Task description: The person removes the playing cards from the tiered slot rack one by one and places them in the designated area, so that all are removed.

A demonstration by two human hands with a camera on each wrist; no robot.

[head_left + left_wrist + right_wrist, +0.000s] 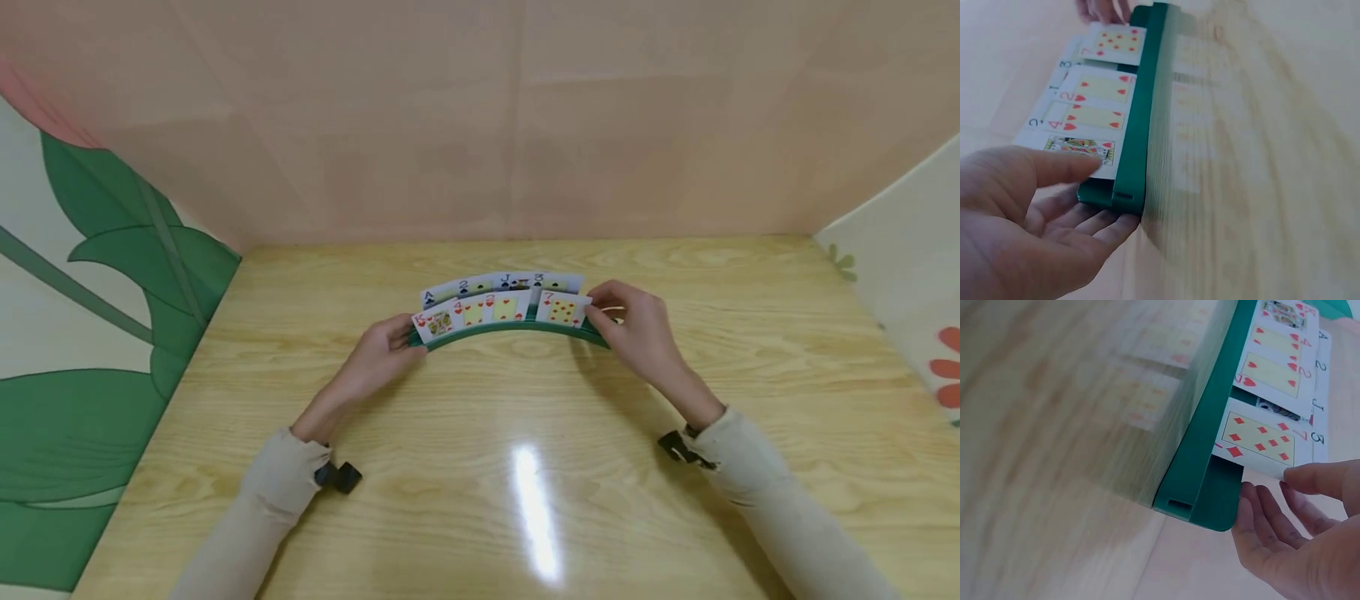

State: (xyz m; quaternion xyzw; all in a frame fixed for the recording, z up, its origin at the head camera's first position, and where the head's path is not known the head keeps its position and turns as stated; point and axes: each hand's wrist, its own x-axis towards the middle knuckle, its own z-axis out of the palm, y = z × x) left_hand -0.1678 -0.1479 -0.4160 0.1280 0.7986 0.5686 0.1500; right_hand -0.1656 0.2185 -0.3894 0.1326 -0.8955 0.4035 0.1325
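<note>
A curved green card holder (517,326) stands on the table with playing cards in two rows. My left hand (382,357) grips its left end, fingers beneath and thumb over the king of hearts (1082,145). Beside the king stand the four of hearts (472,313) and two of hearts (506,308). A gap separates these from the seven of diamonds (1260,437), whose outer corner my right hand (637,332) pinches between thumb and index finger. Behind, the back row shows a black ace (429,297), two, jack and three (561,284), partly hidden by the front cards.
The wooden table (450,433) reaches back to a pinkish cloth wall (517,150). Panels with painted leaves (75,433) and flowers flank it left and right. A bright light reflection lies on the tabletop in front of the holder.
</note>
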